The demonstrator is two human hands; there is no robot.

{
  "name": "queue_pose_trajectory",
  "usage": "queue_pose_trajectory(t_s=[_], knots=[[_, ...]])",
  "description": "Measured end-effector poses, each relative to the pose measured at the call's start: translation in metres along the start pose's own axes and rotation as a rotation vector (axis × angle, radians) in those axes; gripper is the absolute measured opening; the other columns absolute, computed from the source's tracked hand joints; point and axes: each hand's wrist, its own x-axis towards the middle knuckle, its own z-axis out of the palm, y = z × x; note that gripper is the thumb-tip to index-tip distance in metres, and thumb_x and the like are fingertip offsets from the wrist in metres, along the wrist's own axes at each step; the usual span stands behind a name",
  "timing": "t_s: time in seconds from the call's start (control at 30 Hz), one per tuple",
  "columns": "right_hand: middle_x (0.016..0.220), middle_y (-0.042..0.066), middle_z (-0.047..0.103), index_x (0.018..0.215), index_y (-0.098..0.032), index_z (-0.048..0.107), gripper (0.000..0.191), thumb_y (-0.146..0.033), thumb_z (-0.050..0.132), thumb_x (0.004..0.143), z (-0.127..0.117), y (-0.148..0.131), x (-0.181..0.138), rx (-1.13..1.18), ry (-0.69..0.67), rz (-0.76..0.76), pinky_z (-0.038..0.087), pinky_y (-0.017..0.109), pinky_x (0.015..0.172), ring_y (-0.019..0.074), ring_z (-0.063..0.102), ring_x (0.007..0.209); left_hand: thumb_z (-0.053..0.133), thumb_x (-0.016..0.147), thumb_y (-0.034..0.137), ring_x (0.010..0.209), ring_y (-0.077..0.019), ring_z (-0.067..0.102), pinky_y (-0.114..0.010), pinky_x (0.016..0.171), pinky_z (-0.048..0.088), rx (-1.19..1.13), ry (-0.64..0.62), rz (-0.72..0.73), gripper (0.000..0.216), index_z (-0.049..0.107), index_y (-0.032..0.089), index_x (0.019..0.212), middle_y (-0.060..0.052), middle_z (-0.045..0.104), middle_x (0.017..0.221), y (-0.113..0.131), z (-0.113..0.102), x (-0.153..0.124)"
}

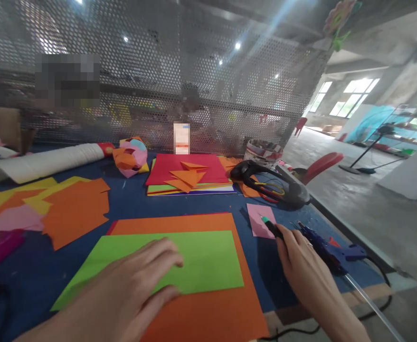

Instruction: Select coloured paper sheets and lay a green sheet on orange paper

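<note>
My left hand (133, 280) lies over a bright green sheet of paper (212, 261), its fingers slightly bent and apart with nothing between them. Under the green sheet is a larger orange sheet (226, 308), and a red edge shows beneath that. On the right, my right hand (303, 266) grips a slim black pen-like tool (273, 227) with a green end; its exact kind is unclear. That green end is over a small pink paper square (256, 213). Beside my right hand lies a blue glue gun (331, 251) with a clear glue stick (368, 299) in its back.
Behind the sheets is a coloured paper stack (158, 168) with folded orange pieces (185, 178) on top. A dark looped object (287, 187) and a paper-wrapped tub (263, 152) stand right. Orange scraps (76, 209), a white roll (55, 161) and a magenta object (0, 249) lie left.
</note>
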Motion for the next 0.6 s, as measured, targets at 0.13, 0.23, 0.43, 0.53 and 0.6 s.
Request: queue_pose_trajectory(t_s=[0.13,0.23,0.43,0.53,0.6], knots=[[0.109,0.009,0.072,0.124,-0.016,0.054,0.038,-0.033,0.029,0.100,-0.016,0.005,-0.010,0.183,0.030,-0.003,0.058,0.027,0.077,0.0180,0.071,0.096,0.060,0.085,0.033,0.106,-0.0212,0.060,-0.034,0.089,0.049,-0.328,-0.521,-0.249,0.036,0.055,0.021,0.118,-0.005,0.058,0.120,0.019,0.004,0.066],[0.115,0.003,0.072,0.125,-0.022,0.057,0.036,-0.036,0.037,0.098,-0.027,0.012,-0.025,0.367,-0.037,0.007,0.057,0.024,0.085,0.0164,0.068,0.105,0.070,0.076,0.035,0.120,-0.0281,0.049,-0.041,0.100,0.041,-0.324,-0.629,-0.247,0.052,0.052,0.016,0.120,-0.011,0.050,0.128,0.020,0.017,0.097],[0.120,0.003,0.069,0.127,-0.025,0.061,0.038,-0.037,0.044,0.095,-0.039,0.020,-0.052,0.517,-0.121,0.027,0.056,0.025,0.087,0.0198,0.069,0.104,0.081,0.060,0.037,0.114,-0.0292,0.049,-0.037,0.094,0.041,-0.302,-0.738,-0.232,0.061,0.049,0.018,0.109,-0.008,0.051,0.120,0.014,0.039,0.114],[0.119,0.003,0.069,0.127,-0.025,0.061,0.039,-0.038,0.042,0.095,-0.043,0.017,-0.054,0.544,-0.132,0.008,0.057,0.026,0.087,0.0201,0.070,0.102,0.080,0.060,0.036,0.105,-0.0247,0.050,-0.034,0.089,0.040,-0.332,-0.745,-0.235,0.051,0.048,0.020,0.098,-0.003,0.052,0.109,0.013,0.042,0.113],[0.117,0.004,0.070,0.127,-0.024,0.062,0.039,-0.036,0.040,0.096,-0.044,0.014,-0.052,0.567,-0.138,-0.013,0.057,0.026,0.086,0.0196,0.071,0.099,0.078,0.061,0.037,0.103,-0.0232,0.049,-0.033,0.089,0.039,-0.350,-0.729,-0.233,0.048,0.047,0.021,0.094,-0.001,0.050,0.106,0.012,0.043,0.111]])
